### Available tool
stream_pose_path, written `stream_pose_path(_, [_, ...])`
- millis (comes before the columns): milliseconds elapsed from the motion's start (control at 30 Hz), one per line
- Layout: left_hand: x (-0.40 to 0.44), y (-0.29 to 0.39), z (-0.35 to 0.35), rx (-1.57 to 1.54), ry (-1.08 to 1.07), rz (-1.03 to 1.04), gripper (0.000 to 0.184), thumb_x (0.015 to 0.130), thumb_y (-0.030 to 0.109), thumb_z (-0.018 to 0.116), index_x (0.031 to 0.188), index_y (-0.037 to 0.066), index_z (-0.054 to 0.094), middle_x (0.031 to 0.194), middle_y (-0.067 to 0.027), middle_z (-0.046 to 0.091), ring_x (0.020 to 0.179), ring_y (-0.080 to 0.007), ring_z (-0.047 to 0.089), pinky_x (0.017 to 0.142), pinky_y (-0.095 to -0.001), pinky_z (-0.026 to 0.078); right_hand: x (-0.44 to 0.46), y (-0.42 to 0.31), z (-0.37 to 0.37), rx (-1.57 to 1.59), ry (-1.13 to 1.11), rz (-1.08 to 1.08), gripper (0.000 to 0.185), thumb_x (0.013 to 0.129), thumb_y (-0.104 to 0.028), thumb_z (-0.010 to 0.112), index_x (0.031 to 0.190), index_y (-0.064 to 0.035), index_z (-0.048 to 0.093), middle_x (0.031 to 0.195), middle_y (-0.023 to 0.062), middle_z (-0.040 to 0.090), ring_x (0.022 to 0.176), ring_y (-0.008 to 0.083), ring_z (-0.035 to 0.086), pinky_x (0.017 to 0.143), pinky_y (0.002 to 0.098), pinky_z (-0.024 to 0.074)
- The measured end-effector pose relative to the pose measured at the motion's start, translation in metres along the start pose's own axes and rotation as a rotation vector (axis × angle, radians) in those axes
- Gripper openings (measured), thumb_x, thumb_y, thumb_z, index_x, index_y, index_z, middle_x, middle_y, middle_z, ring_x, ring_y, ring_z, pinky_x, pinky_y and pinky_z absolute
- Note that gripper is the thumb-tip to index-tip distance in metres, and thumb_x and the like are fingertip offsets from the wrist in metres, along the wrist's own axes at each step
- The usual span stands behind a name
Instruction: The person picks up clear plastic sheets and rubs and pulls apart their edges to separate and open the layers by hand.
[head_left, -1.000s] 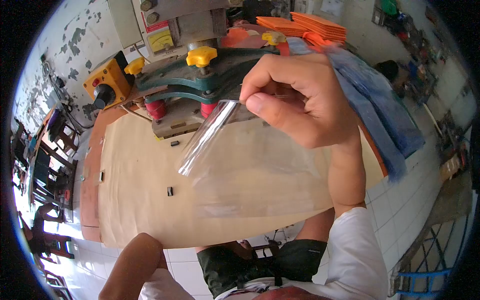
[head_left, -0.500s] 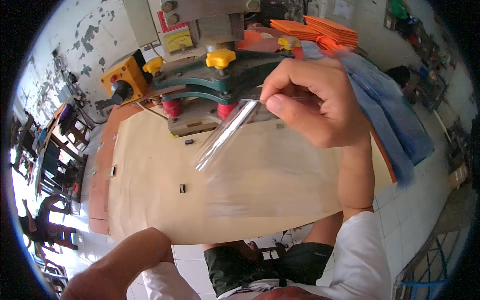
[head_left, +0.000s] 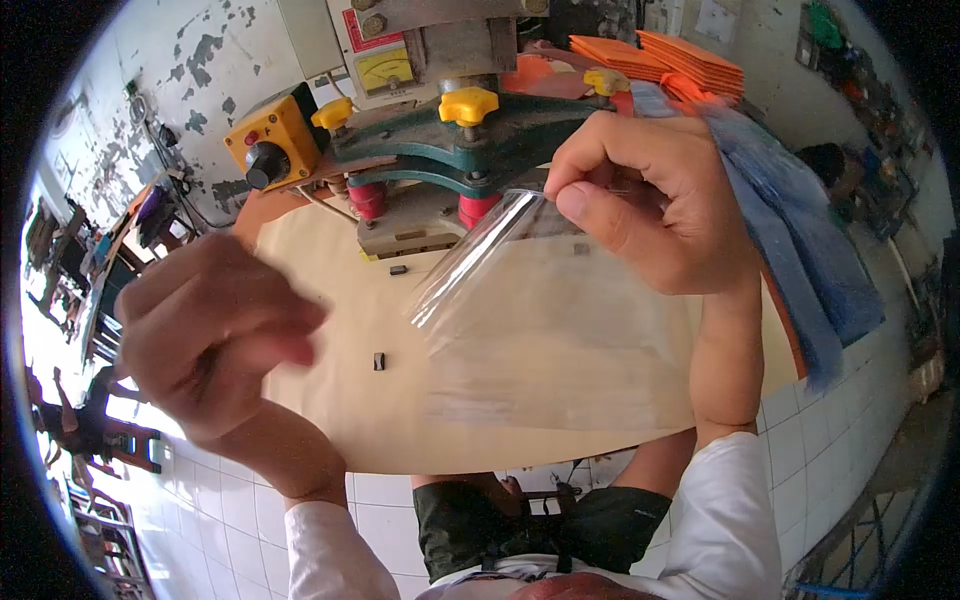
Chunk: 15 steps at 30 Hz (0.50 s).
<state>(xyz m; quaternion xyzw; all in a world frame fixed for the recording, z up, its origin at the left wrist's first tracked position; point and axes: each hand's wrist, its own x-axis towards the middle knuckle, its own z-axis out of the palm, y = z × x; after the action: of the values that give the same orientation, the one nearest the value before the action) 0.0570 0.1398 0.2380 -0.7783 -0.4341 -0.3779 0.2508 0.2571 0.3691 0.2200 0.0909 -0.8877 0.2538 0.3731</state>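
Clear plastic, head view: a thin sheet is pinched at its upper edge by the fingers of my right hand, thumb against forefinger, the others curled toward the palm. The sheet spreads above the middle and right part of the counter, whose beige covering shows through it. Its left side is curled and catches the light; its lower edge appears just inside the counter's near edge. Whether it touches the covering I cannot tell. My left hand, blurred, is above the counter's left edge, well apart from the sheet, its fingers bent inward; whether they grasp anything I cannot tell. Two small black blocks rest left of the sheet, one nearer the far edge. At that edge stands a machine with green arms, yellow knobs and red cylinders. A yellow control box is near the far left corner; blue material lies along the right edge.
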Motion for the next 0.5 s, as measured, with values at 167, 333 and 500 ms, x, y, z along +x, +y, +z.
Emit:
stream_pose_path(167, [0.017, 0.005, 0.043, -0.11, -0.044, -0.471, 0.026, 0.074, 0.011, 0.079, 0.093, -0.003, 0.068, 0.085, -0.0098, 0.067, 0.069, -0.0134, 0.062, 0.058, -0.024, 0.05, 0.002, -0.002, 0.004, 0.057, -0.01, 0.007, 0.005, 0.081, -0.006, 0.062, 0.082, -0.0014, 0.063, 0.067, 0.0065, 0.065, 0.058, 0.0118, 0.062, 0.055, 0.0265, 0.0466])
stream_pose_path(333, [0.022, -0.002, 0.068, -0.4, -0.084, -0.558, 0.036, 0.079, 0.007, 0.074, 0.111, -0.004, 0.063, 0.096, -0.0109, 0.066, 0.071, -0.0109, 0.063, 0.061, -0.0203, 0.051, 0.002, -0.005, 0.009, 0.014, -0.024, -0.074, 0.007, 0.079, -0.008, 0.064, 0.081, -0.001, 0.062, 0.065, 0.0073, 0.063, 0.057, 0.0126, 0.061, 0.055, 0.0272, 0.0461])
stream_pose_path(500, [0.019, -0.003, 0.061, -0.337, -0.29, -0.472, 0.025, 0.079, 0.01, 0.074, 0.101, -0.001, 0.067, 0.089, -0.0088, 0.066, 0.063, -0.0076, 0.056, 0.051, -0.0204, 0.042, 0.001, -0.009, 0.008, 0.083, -0.098, 0.034, 0.008, 0.079, -0.009, 0.064, 0.081, -0.0013, 0.063, 0.065, 0.0071, 0.061, 0.055, 0.0121, 0.057, 0.052, 0.0263, 0.0431])
